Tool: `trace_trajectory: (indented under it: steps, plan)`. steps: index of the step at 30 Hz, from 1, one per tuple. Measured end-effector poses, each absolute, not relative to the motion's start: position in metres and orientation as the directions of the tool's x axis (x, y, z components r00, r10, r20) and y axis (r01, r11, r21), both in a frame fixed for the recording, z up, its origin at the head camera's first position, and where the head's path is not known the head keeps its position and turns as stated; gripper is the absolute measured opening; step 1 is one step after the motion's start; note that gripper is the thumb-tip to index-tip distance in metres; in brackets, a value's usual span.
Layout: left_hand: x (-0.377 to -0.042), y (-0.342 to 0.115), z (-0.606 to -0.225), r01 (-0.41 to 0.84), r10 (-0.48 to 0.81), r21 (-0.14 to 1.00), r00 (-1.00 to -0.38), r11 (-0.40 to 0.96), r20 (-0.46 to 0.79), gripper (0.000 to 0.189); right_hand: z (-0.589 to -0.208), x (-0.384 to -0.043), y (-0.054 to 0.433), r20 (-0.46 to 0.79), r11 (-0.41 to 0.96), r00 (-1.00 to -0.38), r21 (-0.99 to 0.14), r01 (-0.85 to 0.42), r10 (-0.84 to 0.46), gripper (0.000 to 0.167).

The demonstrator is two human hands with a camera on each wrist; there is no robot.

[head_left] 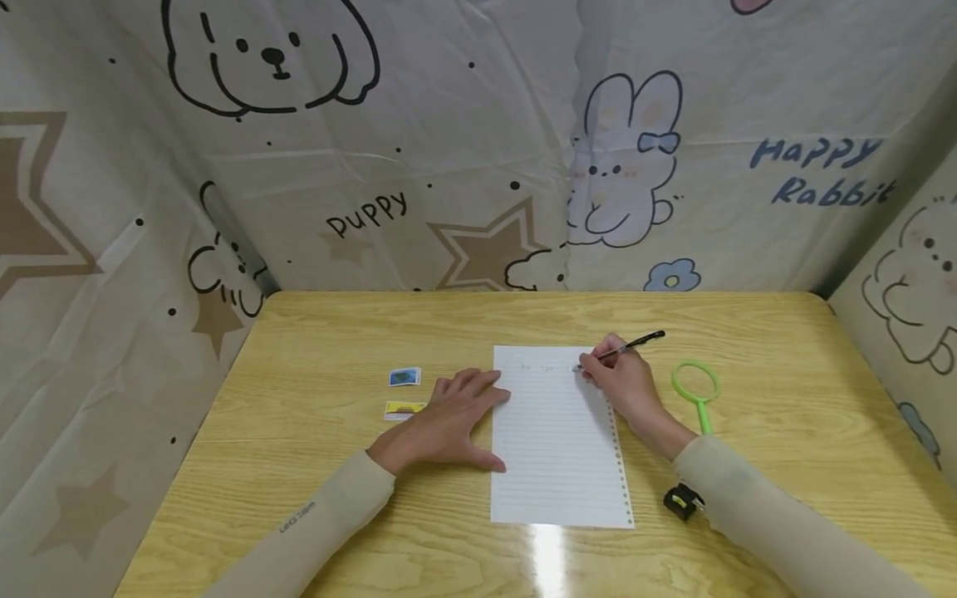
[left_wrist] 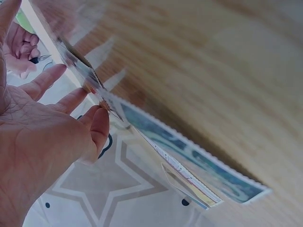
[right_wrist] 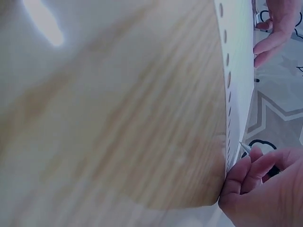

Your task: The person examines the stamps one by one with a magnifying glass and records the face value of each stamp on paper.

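Observation:
A sheet of lined paper [head_left: 553, 448] with punched holes along its right edge lies on the table. My right hand [head_left: 631, 389] pinches a black pen [head_left: 641, 340], its tip on the top line near the right side. Faint writing runs along that line to the left of the tip. In the right wrist view the pen tip [right_wrist: 244, 147] pokes out past the curled fingers. My left hand [head_left: 452, 423] rests with fingers spread at the paper's left edge, fingertips and thumb over the margin.
Left of the left hand lie a blue stamp-like card [head_left: 404, 377] and a yellow one [head_left: 404, 409], partly covered. The left wrist view shows a teal, perforated-edged stamp [left_wrist: 189, 156] near that hand. A green magnifying glass [head_left: 702, 411] and small black tape measure [head_left: 681, 502] lie by the right forearm.

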State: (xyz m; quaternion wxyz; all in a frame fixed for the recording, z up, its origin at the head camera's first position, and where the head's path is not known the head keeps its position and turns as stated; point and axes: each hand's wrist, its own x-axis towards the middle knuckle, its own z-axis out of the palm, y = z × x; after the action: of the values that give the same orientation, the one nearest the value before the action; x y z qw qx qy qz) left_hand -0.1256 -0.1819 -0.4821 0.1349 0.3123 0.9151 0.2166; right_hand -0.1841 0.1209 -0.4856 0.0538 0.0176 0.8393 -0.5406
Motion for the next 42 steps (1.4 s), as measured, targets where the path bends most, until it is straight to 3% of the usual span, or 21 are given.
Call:
trace_trajectory:
  steps: [9,24,32,42]
  plan:
    - [-0.125,-0.182,-0.481,0.516,0.630,0.478,-0.769,0.711,-0.108,0.099,-0.486,-0.185,0.123,-0.138,0.360,-0.990,-0.924,0.130,0.003,0.017]
    - [-0.125,-0.182,-0.481,0.514,0.626,0.472,-0.772,0.716,-0.111,0.099,-0.485,-0.186,0.123,-0.136,0.379,-0.991,-0.916,0.132,0.015,0.018]
    - [-0.125,-0.181,-0.482,0.510,0.625,0.475,-0.772,0.717,-0.116,0.099,-0.483,-0.184,0.128,-0.173,0.307,-0.984,-0.935,0.175,0.036,0.023]
    - [-0.125,-0.181,-0.482,0.507,0.625,0.480,-0.772,0.716,-0.117,0.099,-0.487,-0.182,0.137,-0.190,0.120,-0.982,-0.975,0.187,-0.013,0.030]
